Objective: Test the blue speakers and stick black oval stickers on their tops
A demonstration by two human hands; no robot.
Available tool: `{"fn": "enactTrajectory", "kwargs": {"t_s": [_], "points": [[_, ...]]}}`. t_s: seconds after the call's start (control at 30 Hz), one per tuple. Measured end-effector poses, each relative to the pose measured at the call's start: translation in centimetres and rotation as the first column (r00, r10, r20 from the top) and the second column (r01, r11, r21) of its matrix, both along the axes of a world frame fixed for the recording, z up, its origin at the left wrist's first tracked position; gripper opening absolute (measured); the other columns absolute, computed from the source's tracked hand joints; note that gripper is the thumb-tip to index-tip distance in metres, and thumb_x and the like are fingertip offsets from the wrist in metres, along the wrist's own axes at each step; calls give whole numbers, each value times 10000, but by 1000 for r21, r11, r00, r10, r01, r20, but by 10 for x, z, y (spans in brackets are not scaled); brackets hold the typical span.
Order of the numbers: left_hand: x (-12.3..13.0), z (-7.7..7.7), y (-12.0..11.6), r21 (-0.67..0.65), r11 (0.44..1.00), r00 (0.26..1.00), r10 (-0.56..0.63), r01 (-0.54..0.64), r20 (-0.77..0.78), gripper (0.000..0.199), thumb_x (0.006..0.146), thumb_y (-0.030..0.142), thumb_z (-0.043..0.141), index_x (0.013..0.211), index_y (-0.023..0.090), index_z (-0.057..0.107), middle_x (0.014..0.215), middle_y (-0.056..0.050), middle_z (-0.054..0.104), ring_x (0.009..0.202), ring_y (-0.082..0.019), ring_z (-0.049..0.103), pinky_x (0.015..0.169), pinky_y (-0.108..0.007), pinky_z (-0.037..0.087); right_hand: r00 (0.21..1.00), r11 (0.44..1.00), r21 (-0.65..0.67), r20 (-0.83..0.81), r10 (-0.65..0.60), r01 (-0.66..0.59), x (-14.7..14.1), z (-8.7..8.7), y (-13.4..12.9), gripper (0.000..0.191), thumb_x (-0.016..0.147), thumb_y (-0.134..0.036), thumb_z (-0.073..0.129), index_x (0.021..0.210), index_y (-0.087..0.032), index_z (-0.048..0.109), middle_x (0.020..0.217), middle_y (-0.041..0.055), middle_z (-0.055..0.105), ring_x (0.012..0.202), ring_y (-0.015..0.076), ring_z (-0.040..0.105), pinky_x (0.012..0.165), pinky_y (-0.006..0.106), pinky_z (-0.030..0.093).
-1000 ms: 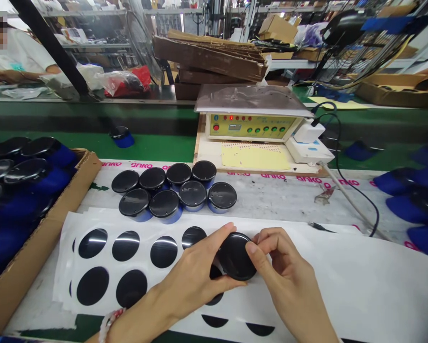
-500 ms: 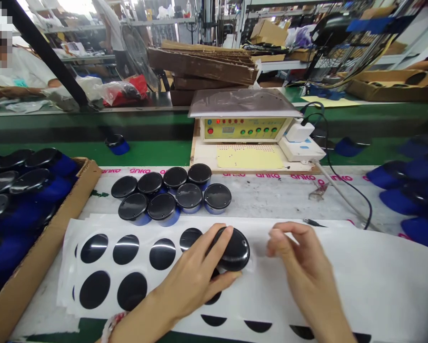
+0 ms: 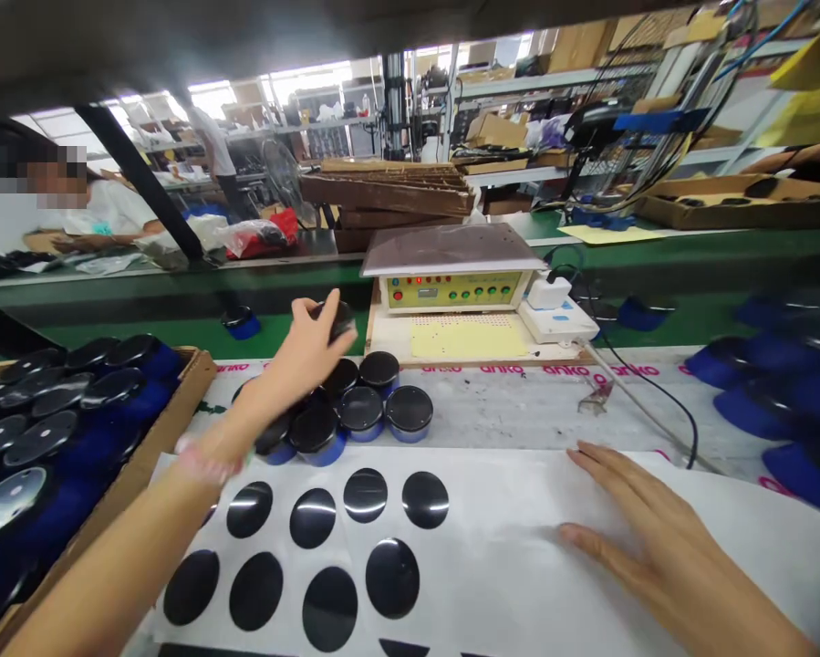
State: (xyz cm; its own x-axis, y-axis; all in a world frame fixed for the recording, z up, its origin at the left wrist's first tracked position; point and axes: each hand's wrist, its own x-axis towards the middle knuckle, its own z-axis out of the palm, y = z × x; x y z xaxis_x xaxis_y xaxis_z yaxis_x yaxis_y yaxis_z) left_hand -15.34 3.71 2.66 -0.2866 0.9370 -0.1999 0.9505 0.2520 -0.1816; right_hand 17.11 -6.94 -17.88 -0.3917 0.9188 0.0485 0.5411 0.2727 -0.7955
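My left hand (image 3: 306, 351) is stretched forward over a group of blue cups with black round tops (image 3: 410, 411), its fingers round a black-topped cup (image 3: 337, 319) near the green belt. My right hand (image 3: 646, 534) has its fingers spread over the right part of a white sheet (image 3: 505, 538) and holds nothing. Rows of black discs (image 3: 392, 578) lie on the sheet's left half.
A cardboard box (image 3: 194, 374) full of black-topped blue cups stands at the left. Behind are a control box (image 3: 457, 287), a white power strip (image 3: 560, 319) and a green belt (image 3: 273, 342). More blue cups (image 3: 779, 392) are at the right. A person (image 3: 108, 214) sits back left.
My left hand has moved forward and left with the black-topped cup, from over the sheet to near the belt. My right hand has opened and lowered toward the sheet. The view has tilted up.
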Motion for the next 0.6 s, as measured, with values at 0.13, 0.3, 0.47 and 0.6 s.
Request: {"fn": "enactTrajectory", "kwargs": {"t_s": [0.13, 0.3, 0.47, 0.6], "points": [[-58, -15, 61, -1, 993, 990, 116, -116, -84, 517, 868, 280, 569, 1330, 131, 392, 1317, -159, 399, 1144, -290, 493, 983, -495, 396, 996, 997, -42, 60, 70, -68, 1, -21, 3, 599, 780, -608, 576, 1266, -261, 531, 1294, 96, 542, 1160, 346, 508, 911, 500, 457], [-45, -13, 60, 50, 999, 995, 14, -9, -100, 498, 883, 283, 531, 1327, 109, 385, 1379, -192, 346, 1255, -335, 375, 1025, -547, 319, 998, 993, -109, -54, 43, -49, -1, -22, 11, 342, 871, -451, 532, 1150, -267, 604, 1052, 85, 594, 995, 267, 557, 837, 413, 476], [21, 5, 5, -54, 934, 933, -349, 354, 82, 439, 919, 408, 441, 1315, 221, 441, 1382, -83, 401, 1297, -221, 352, 1116, -375, 249, 998, 998, 55, -55, 36, -33, 12, -19, 33, 260, 894, -341, 419, 842, -254, 659, 854, 111, 588, 842, 297, 530, 754, 470, 423], [40, -9, -33, -247, 812, 836, -449, 529, 315, 828, 726, 546, 673, 1391, 186, 334, 1401, -132, 411, 1342, -312, 287, 1136, -531, 134, 996, 990, 123, -42, 74, -68, -4, 17, 35, 269, 855, -225, 422, 1047, -251, 610, 1038, 123, 614, 941, 327, 525, 788, 509, 407]]}}
